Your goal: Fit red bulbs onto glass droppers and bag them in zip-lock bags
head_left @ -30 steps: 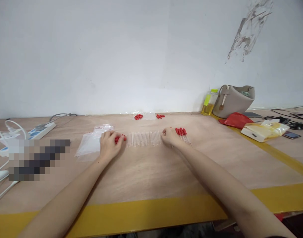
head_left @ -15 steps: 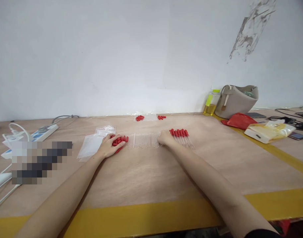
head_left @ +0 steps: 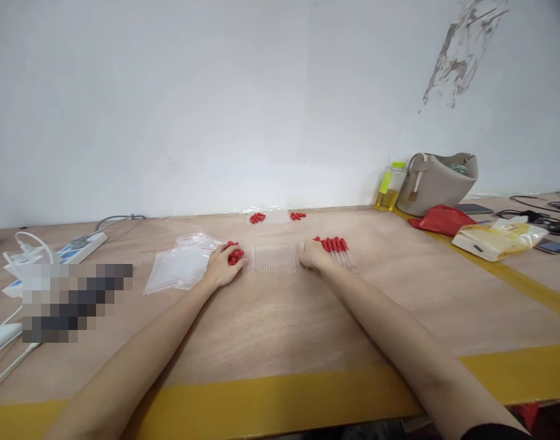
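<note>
My left hand (head_left: 223,267) curls around a pile of red rubber bulbs (head_left: 234,253), its fingers bent over them on the table. Just right of it lies a row of thin clear glass tubes (head_left: 271,259), side by side. At the row's right end is my right hand (head_left: 311,254), fingers closed; whatever is between them is hidden. Beyond that hand lie several glass droppers (head_left: 339,245) with red bulbs fitted on their far ends, partly covered by the hand.
Clear zip bags (head_left: 178,267) lie left of my left hand. Small heaps of red bulbs (head_left: 258,218) rest by the wall. A power strip (head_left: 90,249) stands at left. A bottle (head_left: 389,188), a grey bag (head_left: 438,185), a red packet (head_left: 444,220) and a yellowish packet (head_left: 499,239) are at right.
My left hand has slid right with the red bulbs, up against the tube row, uncovering more of the zip bags. My right hand has shifted slightly right, toward the finished-looking droppers.
</note>
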{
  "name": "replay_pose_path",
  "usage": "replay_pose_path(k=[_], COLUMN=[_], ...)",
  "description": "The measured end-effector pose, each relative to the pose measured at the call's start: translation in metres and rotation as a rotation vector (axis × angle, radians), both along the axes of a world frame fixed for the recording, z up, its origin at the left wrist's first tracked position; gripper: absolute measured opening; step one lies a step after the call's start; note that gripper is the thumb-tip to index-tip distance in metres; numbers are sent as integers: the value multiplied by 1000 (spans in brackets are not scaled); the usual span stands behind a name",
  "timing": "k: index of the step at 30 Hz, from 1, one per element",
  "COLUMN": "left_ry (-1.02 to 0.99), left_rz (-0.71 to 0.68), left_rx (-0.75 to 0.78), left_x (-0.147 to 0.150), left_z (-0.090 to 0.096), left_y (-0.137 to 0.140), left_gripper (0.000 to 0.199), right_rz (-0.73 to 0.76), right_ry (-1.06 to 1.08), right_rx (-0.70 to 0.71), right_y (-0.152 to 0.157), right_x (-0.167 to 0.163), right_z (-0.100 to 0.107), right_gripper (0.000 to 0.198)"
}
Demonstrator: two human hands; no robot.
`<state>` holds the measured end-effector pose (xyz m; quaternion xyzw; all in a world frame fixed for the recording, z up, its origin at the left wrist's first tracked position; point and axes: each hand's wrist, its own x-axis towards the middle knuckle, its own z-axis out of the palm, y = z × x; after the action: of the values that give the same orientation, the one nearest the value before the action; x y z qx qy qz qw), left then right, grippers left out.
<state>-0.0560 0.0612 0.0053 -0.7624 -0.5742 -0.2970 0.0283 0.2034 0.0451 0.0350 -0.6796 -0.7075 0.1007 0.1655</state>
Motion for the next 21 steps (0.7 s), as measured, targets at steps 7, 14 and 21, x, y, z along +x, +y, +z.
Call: replay_pose_path(k=[7, 14, 21], left_ry=[-78, -23, -102], left_rz=[-14, 31, 19], left_rx=[-4, -101, -116], left_x=[19, -1, -23], left_z=[2, 11, 25], left_y=[-4, -6, 2], left_gripper=[32, 40, 36], right_rz=[-63, -72, -70], right_ry=[-16, -16, -2], right_rx=[-54, -42, -21], right_y=[1, 2, 1], right_x=[6, 9, 10], right_z=[-6, -13, -11], right_gripper=[24, 23, 22])
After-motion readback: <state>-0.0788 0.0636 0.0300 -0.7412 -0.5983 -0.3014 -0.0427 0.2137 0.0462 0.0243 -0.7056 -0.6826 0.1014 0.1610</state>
